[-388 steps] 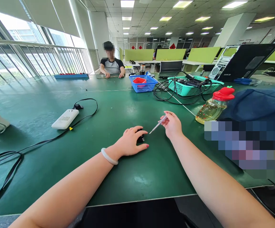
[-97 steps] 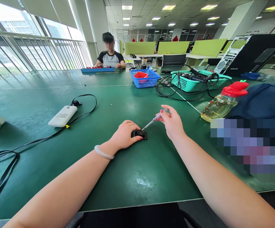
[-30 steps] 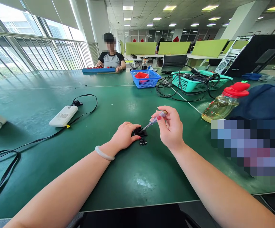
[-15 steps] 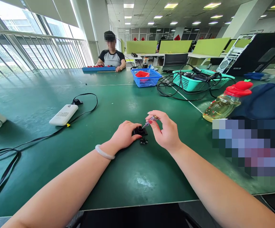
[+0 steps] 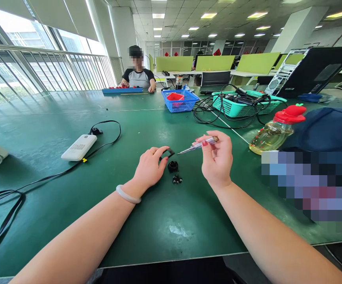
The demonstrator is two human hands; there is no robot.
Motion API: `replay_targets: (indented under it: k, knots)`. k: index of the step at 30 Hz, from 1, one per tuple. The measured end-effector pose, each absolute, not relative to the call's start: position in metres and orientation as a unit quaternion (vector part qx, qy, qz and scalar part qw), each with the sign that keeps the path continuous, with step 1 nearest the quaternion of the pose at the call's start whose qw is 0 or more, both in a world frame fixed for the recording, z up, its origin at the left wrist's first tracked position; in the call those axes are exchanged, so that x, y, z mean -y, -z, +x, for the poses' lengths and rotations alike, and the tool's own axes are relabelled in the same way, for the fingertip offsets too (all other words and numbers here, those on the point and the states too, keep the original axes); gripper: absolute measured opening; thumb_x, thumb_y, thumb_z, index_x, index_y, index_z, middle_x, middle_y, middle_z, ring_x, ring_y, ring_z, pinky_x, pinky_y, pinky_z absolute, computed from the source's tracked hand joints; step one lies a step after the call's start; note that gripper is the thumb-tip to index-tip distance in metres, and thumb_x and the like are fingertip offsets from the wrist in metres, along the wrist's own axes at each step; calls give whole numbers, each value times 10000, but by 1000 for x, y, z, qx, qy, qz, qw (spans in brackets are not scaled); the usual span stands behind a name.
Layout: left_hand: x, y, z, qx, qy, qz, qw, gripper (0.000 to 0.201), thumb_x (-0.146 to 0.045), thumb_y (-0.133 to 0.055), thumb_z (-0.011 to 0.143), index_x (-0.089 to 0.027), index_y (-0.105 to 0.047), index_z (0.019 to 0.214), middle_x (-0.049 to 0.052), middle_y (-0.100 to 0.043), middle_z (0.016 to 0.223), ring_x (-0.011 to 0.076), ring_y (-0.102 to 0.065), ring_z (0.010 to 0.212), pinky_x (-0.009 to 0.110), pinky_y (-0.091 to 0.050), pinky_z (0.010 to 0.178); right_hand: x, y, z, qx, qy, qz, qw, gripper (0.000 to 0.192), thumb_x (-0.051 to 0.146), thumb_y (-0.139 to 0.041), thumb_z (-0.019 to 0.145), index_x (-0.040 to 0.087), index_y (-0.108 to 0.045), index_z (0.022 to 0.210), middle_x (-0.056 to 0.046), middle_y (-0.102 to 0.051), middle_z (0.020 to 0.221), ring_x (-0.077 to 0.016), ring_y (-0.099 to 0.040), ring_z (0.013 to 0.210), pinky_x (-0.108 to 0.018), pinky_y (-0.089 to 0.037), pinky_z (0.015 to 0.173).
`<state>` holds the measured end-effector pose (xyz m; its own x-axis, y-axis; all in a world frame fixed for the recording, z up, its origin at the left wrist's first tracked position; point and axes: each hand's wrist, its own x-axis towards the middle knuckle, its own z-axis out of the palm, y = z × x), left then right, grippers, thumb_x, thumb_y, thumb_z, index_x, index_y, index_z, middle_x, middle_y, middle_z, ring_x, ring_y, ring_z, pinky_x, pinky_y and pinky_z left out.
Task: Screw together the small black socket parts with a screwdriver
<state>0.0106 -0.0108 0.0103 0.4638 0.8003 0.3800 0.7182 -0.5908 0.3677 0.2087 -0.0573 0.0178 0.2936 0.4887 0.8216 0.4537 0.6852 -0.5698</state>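
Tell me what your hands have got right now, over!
Left hand pinching small black frame, lifted. Right hand holding screwdriver. Two black parts loose on table, nothing blocking.

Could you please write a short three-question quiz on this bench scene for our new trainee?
1. True or false: the left hand lifts a thin black frame piece off the table.
2. What does the right hand hold? A) screwdriver B) scissors C) pen
3. How many small black parts lie on the table between the hands?

Key: 1 true; 2 A; 3 two.
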Motion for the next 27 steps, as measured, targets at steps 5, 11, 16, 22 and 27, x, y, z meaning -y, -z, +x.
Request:
replay_targets:
  k: [5,11,16,22,27]
  knots:
    - [14,-5,8,-527,-138,839,-2,436,-297,-371,995,-313,-587,1373,127,-607,1094,305,-577,1057,522,-437,955,47,-11,217,590,-45,-452,668,189,326,-512,982,258,-529,1157,-30,-716,932,-192,-722,857,-400,-580,832]
    - [14,-1,9,-523,-147,839,-16,445,-462,-373,1003,-197,-697,1153,163,-598,1270,335,-516,1259,533,-410,1060,38,-4,224,540,-108,-501,667,238,345,-531,934,229,-549,1142,-35,-725,879,-198,-721,827,-399,-569,804]
    - [13,0,9,-379,-136,906,127,508,-451,-371,1010,-212,-455,1449,120,-439,1562,269,-315,1497,513,-292,1212,30,-3,231,506,-129,-505,687,271,368,-554,893,222,-559,1121,-32,-717,845,-208,-720,824,-414,-559,823]
    - [39,-4,25,-348,-124,923,110,575,-523,-564,914,-255,-496,1418,127,-437,1559,323,-373,1454,569,-303,1187,26,-4,236,498,-132,-509,690,301,401,-562,873,215,-556,1109,-38,-716,826,-212,-717,802,-401,-557,804]
    - [62,-10,34,-344,-120,928,73,296,-315,-519,947,-239,-624,1213,122,-516,1460,294,-498,1330,519,-408,1121,24,1,238,467,-135,-527,697,344,439,-569,844,202,-561,1093,-45,-716,801,-224,-707,758,-408,-549,783]
